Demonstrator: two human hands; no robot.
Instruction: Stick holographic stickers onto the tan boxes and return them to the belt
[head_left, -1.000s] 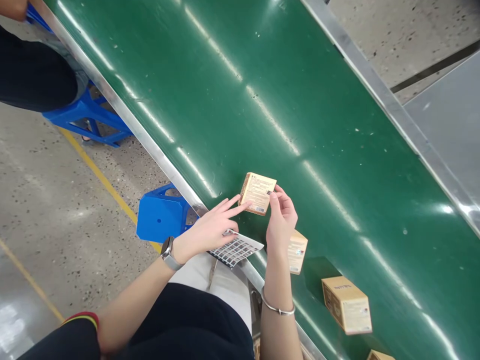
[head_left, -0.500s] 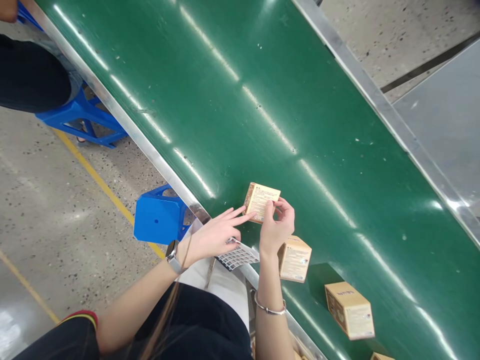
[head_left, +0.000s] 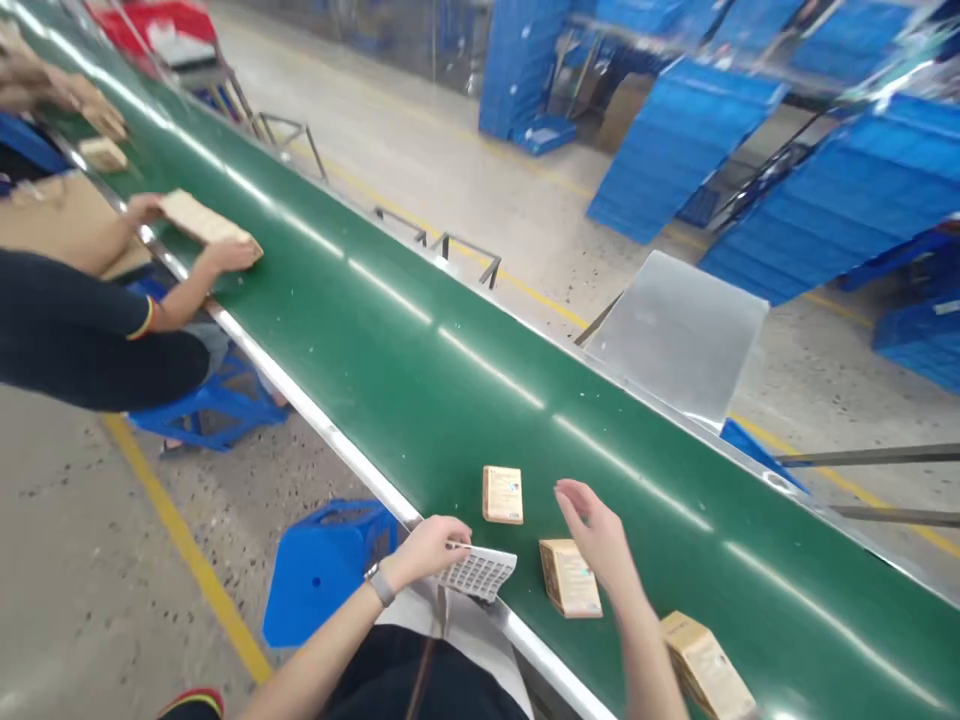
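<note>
- Twelve o'clock is taken as the top of the view, and the clock is centred on the cream box point(head_left: 502, 495) that is set down on the green belt point(head_left: 420, 400) between the hands; neither hand is laid on it.
- A small shiny spot is seen on that box, towards two o'clock on its upper face.
- At eight o'clock, a white sheet point(head_left: 480, 574) patterned with dark squares is gripped by the left hand point(head_left: 431, 548) at its ten o'clock corner; the sheet is held beside the belt's near metal rail point(head_left: 551, 667).
- Between three and four o'clock, the right hand point(head_left: 594, 525) is raised, fingers loosely curled and partly opened; nothing is seen held in it.
- Near five o'clock, a second box point(head_left: 571, 580) is partly overlapped by the right hand; whether it is touched cannot be told.
- At four o'clock, farther off, a third box point(head_left: 709, 665) is partly hidden by the right forearm.
- At ten o'clock, a long pale block point(head_left: 202, 218) is held over the belt by a co-worker's hands point(head_left: 229, 255).
- Between eight and nine o'clock, a blue stool point(head_left: 315, 578) is placed beside the belt.
</note>
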